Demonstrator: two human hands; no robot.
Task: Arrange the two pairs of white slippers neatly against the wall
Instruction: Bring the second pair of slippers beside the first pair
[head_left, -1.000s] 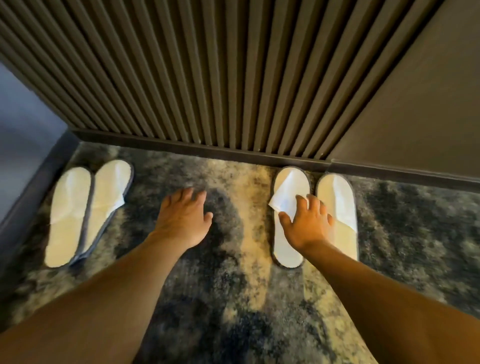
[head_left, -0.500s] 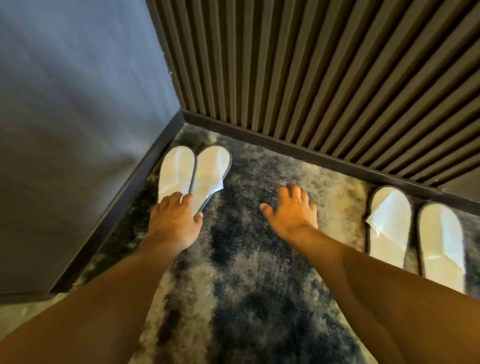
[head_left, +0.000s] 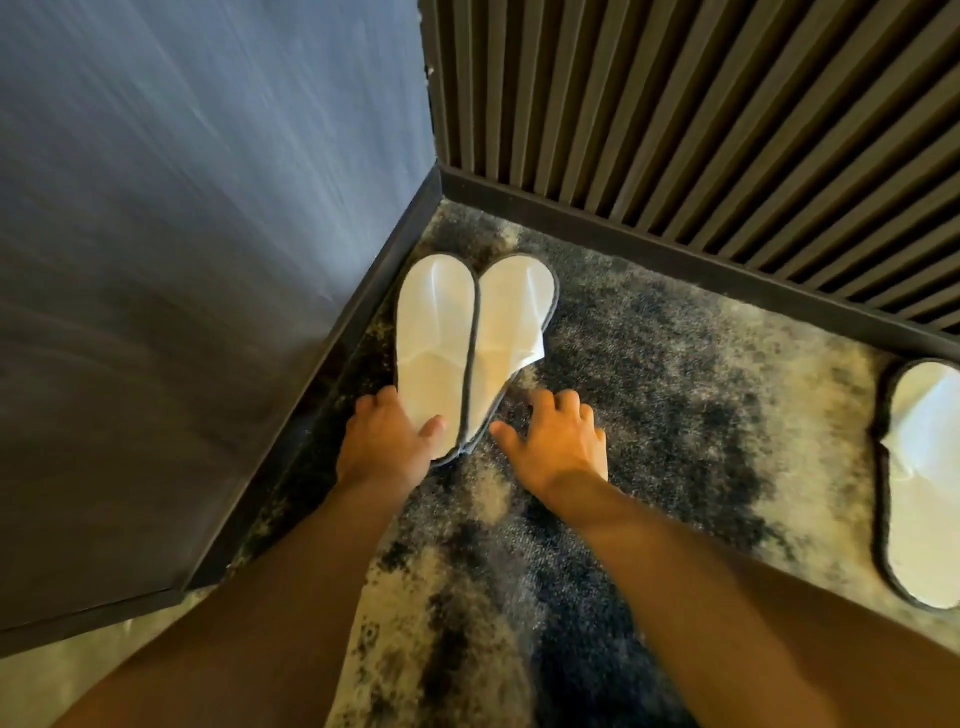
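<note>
One pair of white slippers lies in the corner: the left slipper and the right slipper touch side by side, toes towards the slatted wall. The right one's heel overlaps the left one, and its upper sticks out at one side. My left hand rests on the heel of the left slipper, fingers spread. Beside the pair's heels my right hand hovers with fingers apart, holding nothing. A slipper of the second pair shows at the right frame edge, partly cut off.
A blue-grey side wall with a dark baseboard closes the left. The floor is a mottled dark blue and cream carpet. A dark baseboard also runs under the slatted wall.
My view swung left from the right pair to the corner pair. My right hand left the right pair and came beside the corner pair; my left hand reached its heel.
</note>
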